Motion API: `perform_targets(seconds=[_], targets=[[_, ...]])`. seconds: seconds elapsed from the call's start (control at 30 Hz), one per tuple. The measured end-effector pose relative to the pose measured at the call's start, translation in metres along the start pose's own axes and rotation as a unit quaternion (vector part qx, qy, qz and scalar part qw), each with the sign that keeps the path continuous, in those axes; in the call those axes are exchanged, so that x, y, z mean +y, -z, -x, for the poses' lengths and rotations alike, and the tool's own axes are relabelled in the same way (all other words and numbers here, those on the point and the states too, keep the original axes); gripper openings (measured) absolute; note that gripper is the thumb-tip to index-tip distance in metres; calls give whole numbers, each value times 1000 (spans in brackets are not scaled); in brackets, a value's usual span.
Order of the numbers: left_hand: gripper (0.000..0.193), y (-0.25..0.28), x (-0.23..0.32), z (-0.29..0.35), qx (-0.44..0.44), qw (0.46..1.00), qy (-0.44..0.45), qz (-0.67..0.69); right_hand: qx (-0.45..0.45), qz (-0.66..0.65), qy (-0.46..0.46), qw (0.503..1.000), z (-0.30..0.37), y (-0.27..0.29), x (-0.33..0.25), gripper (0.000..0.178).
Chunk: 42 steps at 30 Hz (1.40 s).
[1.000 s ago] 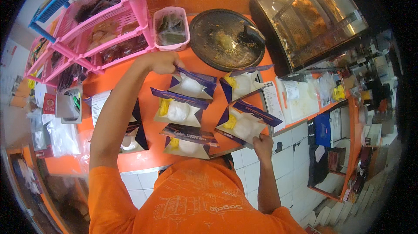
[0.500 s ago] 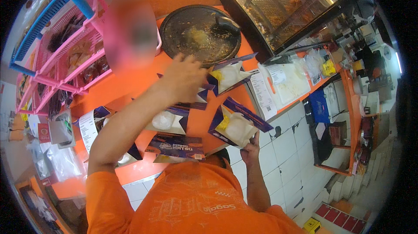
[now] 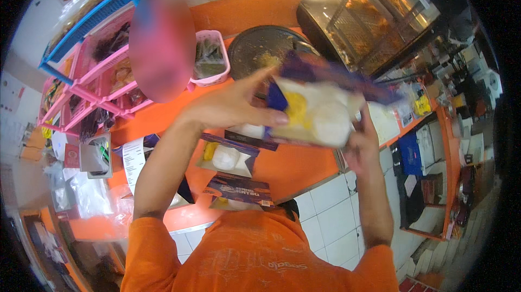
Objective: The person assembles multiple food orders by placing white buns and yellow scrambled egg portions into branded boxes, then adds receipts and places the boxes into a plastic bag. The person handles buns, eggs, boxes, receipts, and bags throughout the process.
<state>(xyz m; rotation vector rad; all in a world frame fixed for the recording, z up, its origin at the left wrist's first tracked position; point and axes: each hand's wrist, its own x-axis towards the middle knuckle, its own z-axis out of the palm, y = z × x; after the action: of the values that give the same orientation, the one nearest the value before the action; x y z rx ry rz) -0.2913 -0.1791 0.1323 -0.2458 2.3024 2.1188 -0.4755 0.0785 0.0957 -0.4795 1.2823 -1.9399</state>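
Note:
With both hands I hold an open purple food box (image 3: pixel 306 135) above the counter. White rice (image 3: pixel 330 122) and a yellow food (image 3: pixel 297 110) lie in it, and its raised lid is smeared by motion. My left hand (image 3: pixel 230 105) grips the left edge, thumb on the near side, its other fingers partly hidden. My right hand (image 3: pixel 362 143) is closed on the right end. Below my left hand stand a partly hidden box (image 3: pixel 252 145), another open box with rice (image 3: pixel 225 157), and a box with its lid folded over (image 3: pixel 239 190).
A dark round stone mortar (image 3: pixel 244 56) sits behind the held box, beside a pink basket (image 3: pixel 225 69) of dark green contents. Tiered pink racks (image 3: pixel 81 99) stand at left, near a paper slip (image 3: pixel 133 162) and a metal tray (image 3: pixel 100 164). A glass food warmer (image 3: pixel 374 20) is at back right.
My right hand has lifted the food box up and to the right. My left hand has moved right from near the mortar and taken hold of the box. The view has shifted.

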Motion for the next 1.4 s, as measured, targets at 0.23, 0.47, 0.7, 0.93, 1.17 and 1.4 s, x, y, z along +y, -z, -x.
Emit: perform_targets(seconds=[0.23,0.47,0.7,0.93,1.17,1.4], targets=[[72,85,-47,73,333,933,-50,130,-211,109,-98,966,-153,-142,82,74],[69,124,-205,74,489,860,135,48,-321,356,-267,836,-212,-167,218,31],[42,162,-253,50,392,810,339,-275,-441,664,27,603,-205,-133,168,25],[42,84,-108,91,224,795,212,-523,-340,685,65,641,-83,-85,108,40],[29,-22,-93,94,129,788,112,-591,-198,766,118,600,-36,-82,126,27],[15,14,-115,112,172,735,187,-628,-227,796,90,554,-26,-20,68,27]])
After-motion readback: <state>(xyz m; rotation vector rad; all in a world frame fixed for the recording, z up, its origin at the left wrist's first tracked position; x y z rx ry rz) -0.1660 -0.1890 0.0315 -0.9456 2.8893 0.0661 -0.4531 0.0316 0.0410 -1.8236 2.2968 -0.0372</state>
